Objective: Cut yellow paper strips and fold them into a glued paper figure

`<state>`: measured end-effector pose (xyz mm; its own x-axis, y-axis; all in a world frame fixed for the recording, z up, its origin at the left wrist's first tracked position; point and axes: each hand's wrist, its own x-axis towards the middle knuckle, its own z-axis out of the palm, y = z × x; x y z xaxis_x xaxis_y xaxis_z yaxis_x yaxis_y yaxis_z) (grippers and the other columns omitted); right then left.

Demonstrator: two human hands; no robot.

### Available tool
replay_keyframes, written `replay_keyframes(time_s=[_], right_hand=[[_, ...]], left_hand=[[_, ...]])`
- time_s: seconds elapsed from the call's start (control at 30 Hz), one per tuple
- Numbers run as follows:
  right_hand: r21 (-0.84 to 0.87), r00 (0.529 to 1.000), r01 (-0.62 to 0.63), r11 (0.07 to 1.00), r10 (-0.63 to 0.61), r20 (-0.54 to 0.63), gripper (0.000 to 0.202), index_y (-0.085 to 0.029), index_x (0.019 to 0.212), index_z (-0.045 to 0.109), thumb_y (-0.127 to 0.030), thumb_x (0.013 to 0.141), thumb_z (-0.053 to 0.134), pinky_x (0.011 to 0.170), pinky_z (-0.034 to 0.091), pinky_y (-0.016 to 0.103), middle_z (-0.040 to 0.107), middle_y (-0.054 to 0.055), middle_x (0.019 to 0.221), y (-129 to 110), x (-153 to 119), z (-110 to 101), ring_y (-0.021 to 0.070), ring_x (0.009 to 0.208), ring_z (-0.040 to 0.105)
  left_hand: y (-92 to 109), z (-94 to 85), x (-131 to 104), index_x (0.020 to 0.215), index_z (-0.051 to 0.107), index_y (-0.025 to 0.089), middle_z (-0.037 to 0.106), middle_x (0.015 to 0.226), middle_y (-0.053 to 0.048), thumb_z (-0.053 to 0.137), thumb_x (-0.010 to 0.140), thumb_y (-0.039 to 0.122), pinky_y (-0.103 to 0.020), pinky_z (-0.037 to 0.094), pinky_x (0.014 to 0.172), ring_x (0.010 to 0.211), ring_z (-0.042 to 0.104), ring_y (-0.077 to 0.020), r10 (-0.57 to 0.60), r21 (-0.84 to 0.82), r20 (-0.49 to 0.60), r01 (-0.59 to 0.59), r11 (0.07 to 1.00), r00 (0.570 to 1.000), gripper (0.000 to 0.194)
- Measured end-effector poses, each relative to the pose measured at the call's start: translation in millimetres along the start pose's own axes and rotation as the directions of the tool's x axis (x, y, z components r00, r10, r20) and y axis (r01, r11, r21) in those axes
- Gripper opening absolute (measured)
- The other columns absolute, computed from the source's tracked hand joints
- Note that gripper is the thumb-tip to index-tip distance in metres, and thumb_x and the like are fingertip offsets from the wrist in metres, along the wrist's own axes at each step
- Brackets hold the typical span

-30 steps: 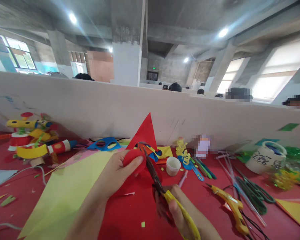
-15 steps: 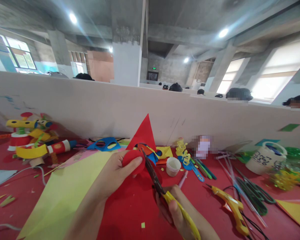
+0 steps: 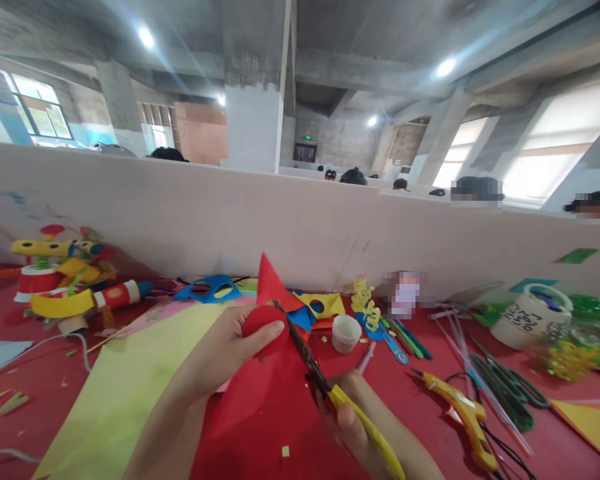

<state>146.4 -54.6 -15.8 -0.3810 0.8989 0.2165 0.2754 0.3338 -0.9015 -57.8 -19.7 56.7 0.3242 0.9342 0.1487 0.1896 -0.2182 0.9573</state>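
My left hand (image 3: 225,343) pinches a piece of red craft paper (image 3: 264,330) between thumb and fingers. Its held part has a rounded edge, while a pointed piece of red rises behind it. In my right hand (image 3: 353,410) is a pair of scissors (image 3: 307,363) with yellow handles and dark, stained blades. The blade tips meet the red paper just right of my left thumb and look nearly closed. Under both hands, more red sheet blends with the red tabletop (image 3: 275,400), so its outline is hard to make out.
Yellow paper (image 3: 115,393) lies left, near colourful handmade figures (image 3: 63,280). Beyond my hands are a blue cutout (image 3: 207,289) and a small white cup (image 3: 346,333). On the right are a yellow glue gun (image 3: 457,410), green-handled scissors (image 3: 505,393) and a white bucket (image 3: 525,323). A white partition (image 3: 180,207) borders the table.
The red pointed piece has dropped and swung left, now looking narrower. The scissor blades have shifted slightly at the paper's edge. Both hands stay in almost the same place.
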Motion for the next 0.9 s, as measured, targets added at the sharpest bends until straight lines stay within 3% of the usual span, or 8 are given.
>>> replay_keyframes(time_s=[0.17,0.27,0.37,0.47,0.6,0.7,0.8,0.9], right_hand=[[-0.024,0.999,-0.009,1.000,0.008,-0.035,0.050,-0.019,0.058,0.050,-0.067,0.072,0.045,0.045,0.035,0.026,0.043,-0.001,0.049,-5,9,-7,0.0143,0.048,0.043],[-0.060,0.983,-0.106,0.993,0.096,-0.156,0.045,-0.018,0.056,0.045,-0.059,0.072,0.053,0.043,0.031,0.023,0.041,-0.002,0.046,-6,14,-5,0.0106,0.044,0.040],[0.041,0.961,-0.151,0.988,0.157,-0.228,0.034,-0.016,0.069,0.052,-0.049,0.071,0.060,0.052,0.041,0.023,0.053,0.001,0.060,-8,21,-2,0.0133,0.055,0.050],[0.179,0.965,-0.086,0.980,0.126,-0.228,0.029,-0.017,0.078,0.053,-0.042,0.069,0.064,0.063,0.045,0.025,0.056,0.002,0.075,-8,25,0,0.0149,0.068,0.053],[0.297,0.954,-0.011,0.955,0.099,-0.284,0.029,-0.018,0.069,0.048,-0.034,0.061,0.071,0.059,0.042,0.024,0.049,-0.001,0.068,-8,28,0,0.0126,0.063,0.048],[0.305,0.958,-0.057,0.951,0.137,-0.251,0.027,-0.018,0.070,0.048,-0.032,0.062,0.070,0.055,0.040,0.023,0.047,-0.003,0.064,-8,27,-8,0.0115,0.059,0.046],[0.197,0.978,-0.138,0.971,0.164,-0.126,0.021,-0.017,0.071,0.048,-0.027,0.065,0.066,0.055,0.037,0.022,0.048,-0.003,0.065,-5,24,-27,0.0108,0.059,0.046],[-0.135,0.979,-0.205,0.969,0.203,-0.027,0.008,-0.016,0.069,0.052,-0.019,0.067,0.059,0.051,0.032,0.022,0.050,-0.003,0.062,5,16,-49,0.0108,0.055,0.044]], left_hand=[[-5,-3.3,5,0.053,0.046,0.016,0.042,0.052,0.006,0.053,0.080,0.033,-0.019,0.031,0.048,0.049,0.036,-0.0074,0.035,0.040,0.001,-0.035,0.999,0.999,0.033],[-7,1.9,8,0.068,0.058,0.016,0.055,0.065,0.002,0.054,0.080,0.032,-0.021,0.037,0.055,0.059,0.047,-0.0102,0.040,0.018,-0.003,-0.040,0.999,0.999,0.020],[-6,12.3,11,0.082,0.063,0.017,0.062,0.081,-0.002,0.054,0.079,0.029,-0.023,0.042,0.064,0.071,0.054,-0.0134,0.034,0.021,0.018,-0.034,0.999,0.999,0.015],[-8,24.4,12,0.080,0.063,0.016,0.062,0.077,-0.002,0.055,0.077,0.028,-0.024,0.043,0.065,0.071,0.056,-0.0146,0.008,0.008,0.080,-0.008,1.000,0.997,0.014],[-13,36.1,15,0.081,0.062,0.017,0.063,0.080,-0.002,0.057,0.074,0.027,-0.025,0.045,0.066,0.075,0.057,-0.0164,0.002,-0.017,0.119,0.000,1.000,0.993,0.014],[-16,39.8,19,0.079,0.062,0.015,0.063,0.076,-0.002,0.059,0.073,0.028,-0.025,0.044,0.064,0.072,0.057,-0.0159,0.011,-0.001,0.132,-0.011,1.000,0.991,0.014],[-21,40.2,22,0.077,0.065,0.015,0.064,0.073,-0.003,0.055,0.074,0.027,-0.025,0.043,0.062,0.069,0.058,-0.0160,0.010,0.132,0.126,-0.027,0.991,0.992,0.015],[-30,37.6,24,0.082,0.067,0.017,0.067,0.077,-0.004,0.050,0.076,0.023,-0.026,0.044,0.064,0.071,0.060,-0.0176,-0.020,0.384,0.142,-0.037,0.923,0.990,0.019]])
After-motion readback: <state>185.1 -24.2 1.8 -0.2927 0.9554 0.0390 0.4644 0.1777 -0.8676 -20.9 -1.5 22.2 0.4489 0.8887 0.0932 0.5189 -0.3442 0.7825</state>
